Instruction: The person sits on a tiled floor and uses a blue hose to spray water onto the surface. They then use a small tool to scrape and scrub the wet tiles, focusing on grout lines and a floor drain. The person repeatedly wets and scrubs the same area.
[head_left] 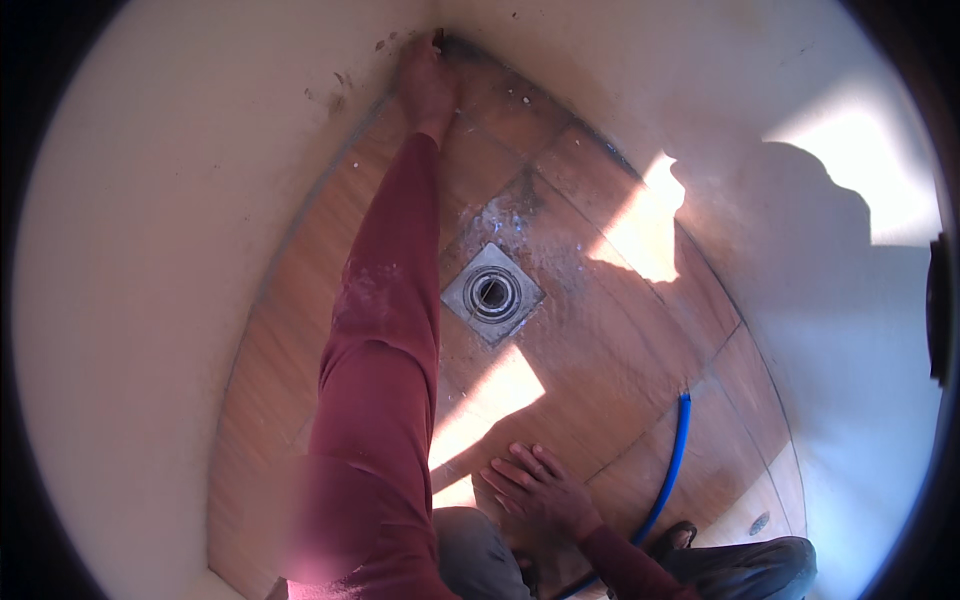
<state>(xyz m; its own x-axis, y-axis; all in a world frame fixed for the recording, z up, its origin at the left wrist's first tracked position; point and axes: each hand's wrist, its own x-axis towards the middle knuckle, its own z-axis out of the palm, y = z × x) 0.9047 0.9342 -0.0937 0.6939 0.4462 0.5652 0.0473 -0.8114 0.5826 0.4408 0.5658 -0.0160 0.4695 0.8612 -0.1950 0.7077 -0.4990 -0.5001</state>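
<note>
My left arm, in a dark red sleeve, stretches far forward to the corner where two pale walls meet the tiled floor (600,380). My left hand (430,88) is closed there, fingers bent against the wall's foot. A small dark thing (438,39) shows at its fingertips, too little to name. Close to my knees, my right hand (545,492) has its fingers stretched out over the brown tiles and holds nothing; whether it presses on the floor I cannot tell. A square metal floor drain (477,306) with a round opening lies between the hands, whitish residue around it.
A blue hose (676,452) curves over the floor on the right, its end on the tiles. Brown smudges (338,103) mark the left wall (150,250). A small round drain cover (760,523) is at lower right. Sunlit patches and shadows fall on floor and right wall.
</note>
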